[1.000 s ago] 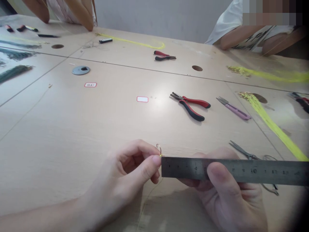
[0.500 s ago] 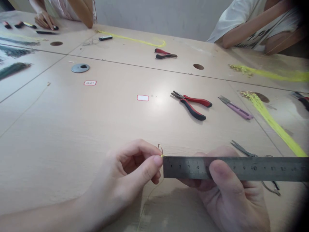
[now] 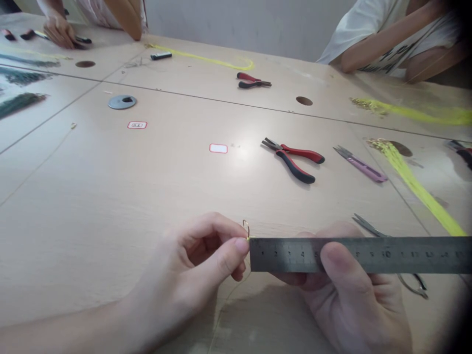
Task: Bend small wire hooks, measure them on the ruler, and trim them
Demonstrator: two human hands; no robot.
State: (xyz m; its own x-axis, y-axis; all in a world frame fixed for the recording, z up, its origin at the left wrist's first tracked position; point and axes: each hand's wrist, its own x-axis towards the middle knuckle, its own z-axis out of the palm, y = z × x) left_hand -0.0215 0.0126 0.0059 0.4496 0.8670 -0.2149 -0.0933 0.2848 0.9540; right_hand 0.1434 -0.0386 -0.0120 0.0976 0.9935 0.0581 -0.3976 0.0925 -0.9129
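Note:
Between the thumb and forefinger of my left hand point(image 3: 206, 265) is a small gold fish hook point(image 3: 247, 227), its bend pointing up. A thin yellowish line point(image 3: 221, 307) trails down from those fingers toward the bottom edge. My right hand point(image 3: 350, 290) grips a metal ruler point(image 3: 287, 253) level, thumb across its front near the middle numbers. The ruler's left end meets my left fingertips, just beside the hook. Part of a pair of scissors point(image 3: 372, 226) lies behind the ruler, its middle hidden.
Red-and-black pliers point(image 3: 291, 160) and purple thread snips point(image 3: 361, 164) lie beyond my hands. A yellow line bundle point(image 3: 420, 189) is at right. Farther off are smaller pliers point(image 3: 254, 81), a grey disc point(image 3: 122, 102) and a red-edged label point(image 3: 218, 148). Two people sit across the table.
My hands, the hook and the ruler stay almost still. At the far left, the other person's hand has shifted slightly over a dark tool.

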